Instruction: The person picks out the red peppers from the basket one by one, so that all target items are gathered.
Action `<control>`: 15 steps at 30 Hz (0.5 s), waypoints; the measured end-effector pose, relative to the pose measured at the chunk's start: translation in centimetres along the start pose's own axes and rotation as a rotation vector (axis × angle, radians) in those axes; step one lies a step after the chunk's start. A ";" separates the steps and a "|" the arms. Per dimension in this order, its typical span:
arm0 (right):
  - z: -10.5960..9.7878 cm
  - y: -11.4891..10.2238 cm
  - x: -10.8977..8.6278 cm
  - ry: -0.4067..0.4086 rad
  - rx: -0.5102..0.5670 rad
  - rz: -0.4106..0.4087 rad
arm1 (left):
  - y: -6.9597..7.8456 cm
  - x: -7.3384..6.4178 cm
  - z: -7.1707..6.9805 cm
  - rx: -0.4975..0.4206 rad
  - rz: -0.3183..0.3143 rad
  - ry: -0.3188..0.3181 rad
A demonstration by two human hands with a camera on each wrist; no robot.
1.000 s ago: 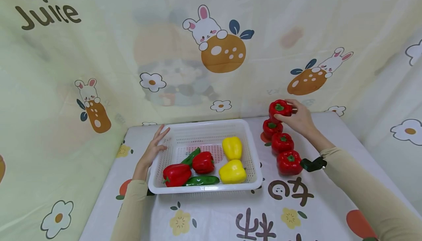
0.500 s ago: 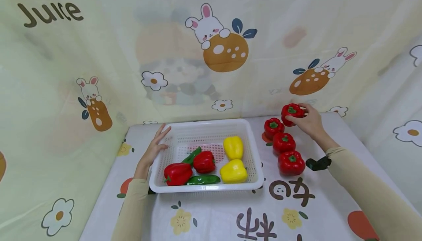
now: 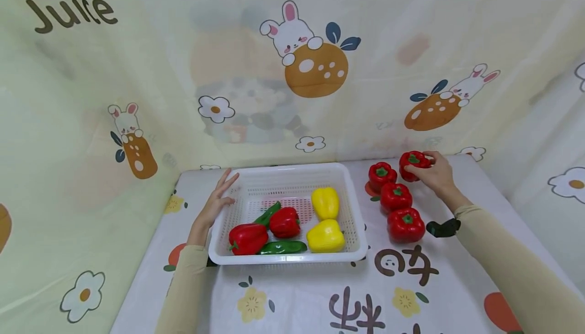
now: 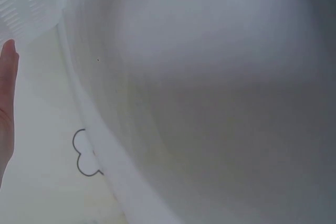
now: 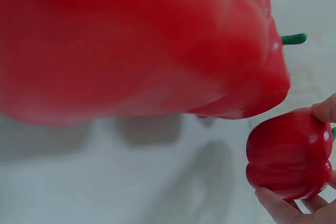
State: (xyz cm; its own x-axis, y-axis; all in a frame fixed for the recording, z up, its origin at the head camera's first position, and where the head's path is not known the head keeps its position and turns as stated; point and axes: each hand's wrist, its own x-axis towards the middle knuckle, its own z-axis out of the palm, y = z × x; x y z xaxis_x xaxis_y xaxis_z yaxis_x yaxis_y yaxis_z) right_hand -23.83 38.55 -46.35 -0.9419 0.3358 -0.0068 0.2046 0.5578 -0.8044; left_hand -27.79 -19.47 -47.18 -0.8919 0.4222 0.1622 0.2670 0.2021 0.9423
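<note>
My right hand (image 3: pixel 436 174) grips a red bell pepper (image 3: pixel 412 165) with a green stem, at the back right of the table. The right wrist view has that red bell pepper (image 5: pixel 286 153) between thumb and fingers. Beside it, a line of three more red bell peppers (image 3: pixel 395 197) stands stem up. My left hand (image 3: pixel 214 207) lies with straight, spread fingers against the left rim of a white perforated basket (image 3: pixel 285 259). Within the basket are two red bell peppers (image 3: pixel 285 222), two yellow bell peppers (image 3: pixel 325 236) and two long green peppers (image 3: pixel 283 247).
A printed cloth covers the table (image 3: pixel 292 293). Close behind the basket hangs a patterned curtain (image 3: pixel 256 70), which also closes off both sides. A black wrist device (image 3: pixel 443 228) sits at the right sleeve, near the frontmost standing red pepper.
My right hand has carried the red bell pepper rightward and lower, from above the rearmost standing pepper to a spot beside it. The left hand stays at the basket rim.
</note>
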 end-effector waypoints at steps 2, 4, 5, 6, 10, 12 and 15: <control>0.0 0.5 0.1 -0.011 0.003 0.018 | 0.0 0.0 0.0 -0.001 -0.006 -0.002; 0.1 0.9 0.2 -0.024 0.005 0.030 | -0.1 0.0 0.0 0.001 -0.010 -0.002; 0.1 1.1 0.2 -0.030 0.007 0.033 | -0.2 0.0 -0.1 0.000 -0.011 -0.001; 0.2 1.2 0.2 -0.034 0.011 0.036 | -0.7 0.0 -0.1 0.010 -0.001 0.005; 0.4 1.4 0.3 -0.036 0.022 0.044 | -0.5 0.1 0.0 0.003 0.007 0.008; 0.5 1.3 0.4 -0.038 0.027 0.056 | -0.3 0.1 0.0 0.003 0.008 0.005; 0.6 1.4 0.4 -0.046 0.035 0.065 | 0.2 0.1 0.0 -0.006 -0.004 0.001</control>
State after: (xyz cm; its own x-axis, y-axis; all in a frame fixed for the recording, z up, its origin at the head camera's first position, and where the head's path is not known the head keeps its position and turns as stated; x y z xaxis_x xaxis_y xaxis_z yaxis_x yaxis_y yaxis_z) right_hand -24.13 39.02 -47.80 -0.9382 0.3352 -0.0865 0.2575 0.5087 -0.8215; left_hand -27.77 -19.36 -46.97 -0.8934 0.4204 0.1585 0.2610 0.1984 0.9447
